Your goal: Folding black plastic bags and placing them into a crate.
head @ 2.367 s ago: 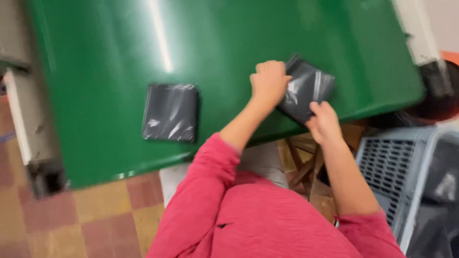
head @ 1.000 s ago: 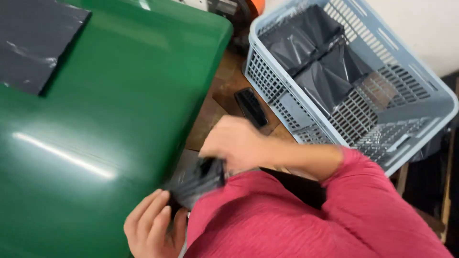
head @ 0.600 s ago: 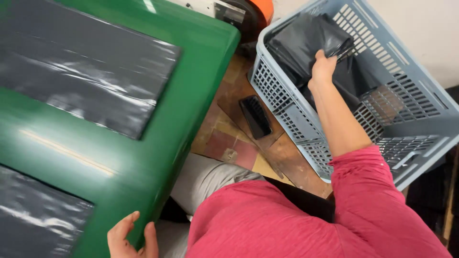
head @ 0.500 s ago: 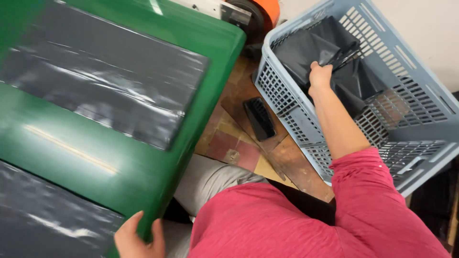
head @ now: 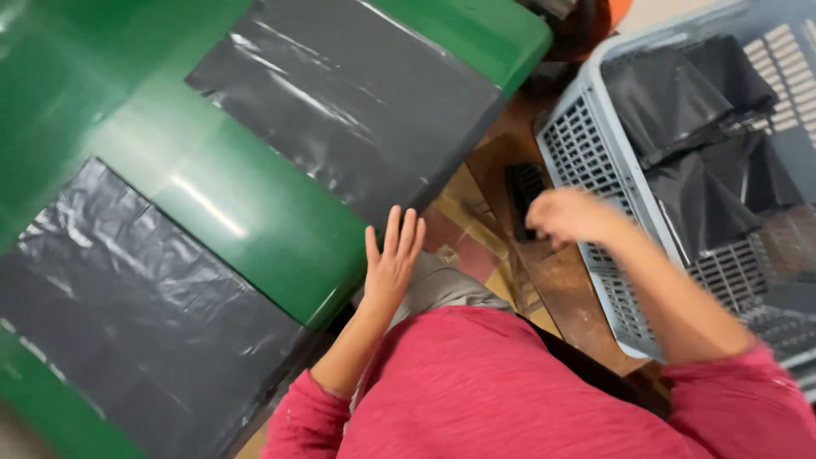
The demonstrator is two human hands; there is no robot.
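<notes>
Two flat black plastic bags lie spread on the green table [head: 246, 212]: one at the far side [head: 357, 102], one nearer at the left [head: 127, 314]. My left hand [head: 393, 259] is open with fingers apart, hovering at the table's near edge beside the far bag's corner. My right hand [head: 571, 216], blurred, is loosely curled with nothing visible in it, just outside the grey basket's rim [head: 586, 153]. Folded black bags [head: 688, 119] lie inside the basket.
A small black object [head: 520, 189] lies on the tiled floor between the table and the basket. My red sleeves and torso fill the lower part of the view. An orange object [head: 620, 7] shows at the top edge.
My right hand has come out of the basket and back toward my body. My left hand has let go of the table edge and opened.
</notes>
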